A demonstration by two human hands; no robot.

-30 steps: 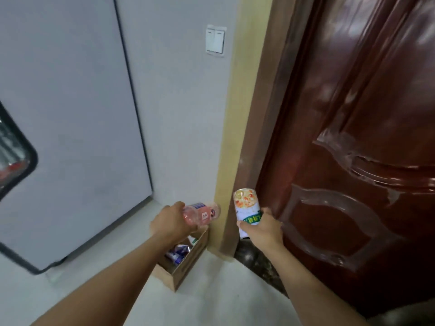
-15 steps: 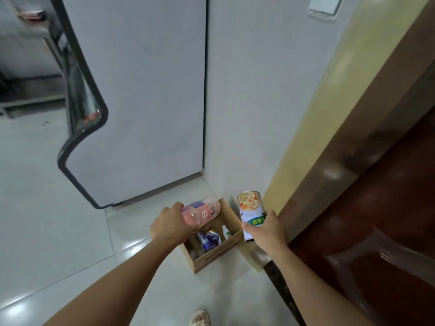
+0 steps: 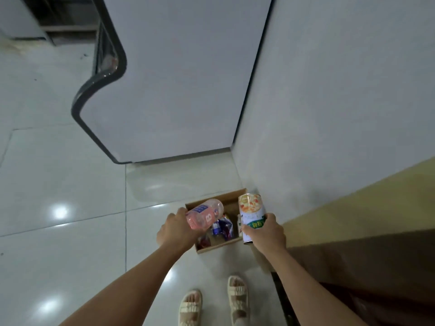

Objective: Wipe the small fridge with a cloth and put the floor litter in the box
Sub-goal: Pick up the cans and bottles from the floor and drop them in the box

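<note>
An open cardboard box sits on the floor against the wall, with several pieces of litter inside, among them a blue wrapper. My left hand grips a pink plastic bottle, held sideways over the box's left part. My right hand holds an upright printed tin can above the box's right edge. The white fridge with its dark curved door edge stands behind the box.
Glossy white floor tiles spread to the left. A white wall runs on the right, ending in a yellow door frame and a dark brown door. My sandalled feet stand just short of the box.
The view has tilted down from the door and wall to the floor, so the box is now in full sight. Both hands, still holding the bottle and can, are now over the box.
</note>
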